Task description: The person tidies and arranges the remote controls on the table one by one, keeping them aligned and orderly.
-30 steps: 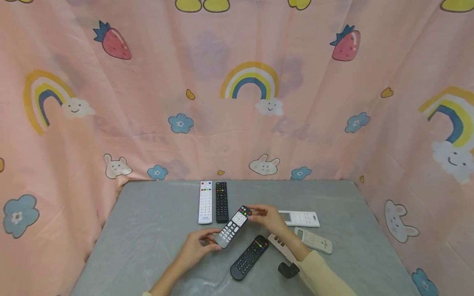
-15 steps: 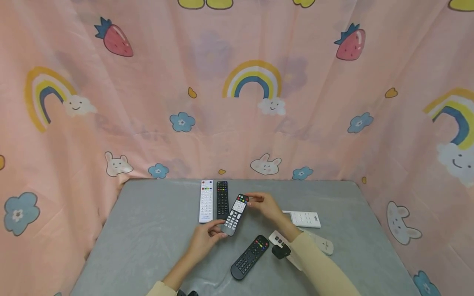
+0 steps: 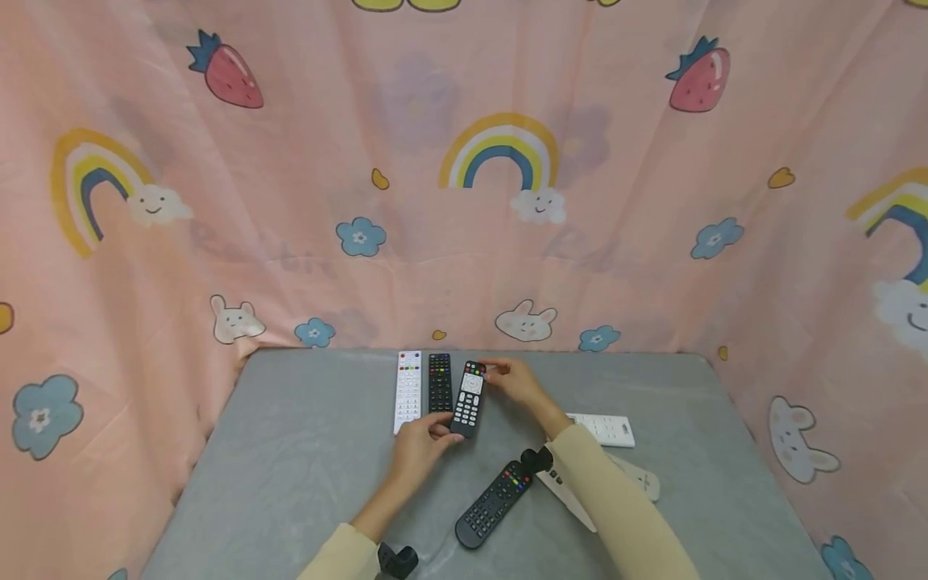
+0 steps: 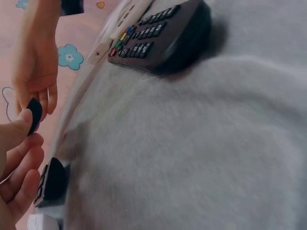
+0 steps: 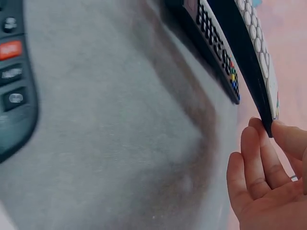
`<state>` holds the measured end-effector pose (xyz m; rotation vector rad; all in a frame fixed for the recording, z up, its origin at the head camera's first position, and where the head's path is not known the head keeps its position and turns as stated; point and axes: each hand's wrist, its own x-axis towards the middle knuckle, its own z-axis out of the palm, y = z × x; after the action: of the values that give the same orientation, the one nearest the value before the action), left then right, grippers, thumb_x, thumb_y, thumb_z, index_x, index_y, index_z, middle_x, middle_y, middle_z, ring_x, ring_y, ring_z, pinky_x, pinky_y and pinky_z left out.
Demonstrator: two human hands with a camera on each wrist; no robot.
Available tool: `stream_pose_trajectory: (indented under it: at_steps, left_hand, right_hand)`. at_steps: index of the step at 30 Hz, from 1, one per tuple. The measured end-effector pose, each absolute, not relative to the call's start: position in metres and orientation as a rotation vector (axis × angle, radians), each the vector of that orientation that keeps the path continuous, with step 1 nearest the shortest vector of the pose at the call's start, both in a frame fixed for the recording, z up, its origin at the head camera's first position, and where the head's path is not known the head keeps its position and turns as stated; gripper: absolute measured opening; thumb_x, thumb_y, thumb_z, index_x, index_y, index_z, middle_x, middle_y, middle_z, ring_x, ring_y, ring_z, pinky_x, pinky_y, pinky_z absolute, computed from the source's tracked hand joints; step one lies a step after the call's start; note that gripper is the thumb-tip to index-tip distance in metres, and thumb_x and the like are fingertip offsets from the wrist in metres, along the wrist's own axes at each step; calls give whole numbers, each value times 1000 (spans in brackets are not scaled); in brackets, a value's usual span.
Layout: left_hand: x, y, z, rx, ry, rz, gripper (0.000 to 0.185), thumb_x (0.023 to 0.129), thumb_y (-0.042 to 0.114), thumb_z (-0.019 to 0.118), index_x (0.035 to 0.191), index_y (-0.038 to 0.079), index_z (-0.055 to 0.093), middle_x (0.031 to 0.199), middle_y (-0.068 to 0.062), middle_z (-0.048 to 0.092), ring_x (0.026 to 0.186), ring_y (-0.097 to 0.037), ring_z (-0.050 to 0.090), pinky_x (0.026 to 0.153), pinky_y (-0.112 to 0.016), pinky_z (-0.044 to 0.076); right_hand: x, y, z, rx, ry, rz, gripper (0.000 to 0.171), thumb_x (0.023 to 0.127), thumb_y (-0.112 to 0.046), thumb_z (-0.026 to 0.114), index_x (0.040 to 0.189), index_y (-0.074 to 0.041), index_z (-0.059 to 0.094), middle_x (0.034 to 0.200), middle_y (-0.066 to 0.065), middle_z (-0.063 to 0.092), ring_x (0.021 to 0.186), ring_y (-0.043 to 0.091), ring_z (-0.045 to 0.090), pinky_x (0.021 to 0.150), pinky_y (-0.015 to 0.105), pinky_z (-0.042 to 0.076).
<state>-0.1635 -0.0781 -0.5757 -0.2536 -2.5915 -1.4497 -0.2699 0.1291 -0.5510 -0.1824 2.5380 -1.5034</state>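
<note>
Near the far edge of the grey surface, the black-and-white remote hangs between both hands, long axis pointing away, just right of the black remote. Left hand pinches its near end, right hand its far tip. Whether it touches down is unclear.

blk remote, grey tablecloth, pink rainbow-print curtain
</note>
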Motion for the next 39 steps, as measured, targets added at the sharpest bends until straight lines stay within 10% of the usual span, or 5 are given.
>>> stream_pose_trajectory:
  at_steps: [12, 39]
  left_hand:
    - [-182, -61, -577, -144, -2675, -1284, 37, 73, 20, 86, 105, 5, 75, 69, 1, 74, 58, 0, 61, 52, -17, 46]
    - [-201, -53, -580, -219, -2814, -849, 36, 69, 27, 88, 96, 7, 76, 71, -1, 73, 56, -5, 54, 53, -24, 45]
  right_hand:
    - [-293, 116, -550, -92, 2480, -1552, 36, 96, 2, 54, 131, 2, 60, 101, 26, 67, 81, 28, 65, 70, 34, 57]
    - [-318, 103, -562, 20, 2452, -1524, 39, 93, 7, 52, 130, 0, 62, 93, 13, 62, 70, 15, 59, 71, 34, 59]
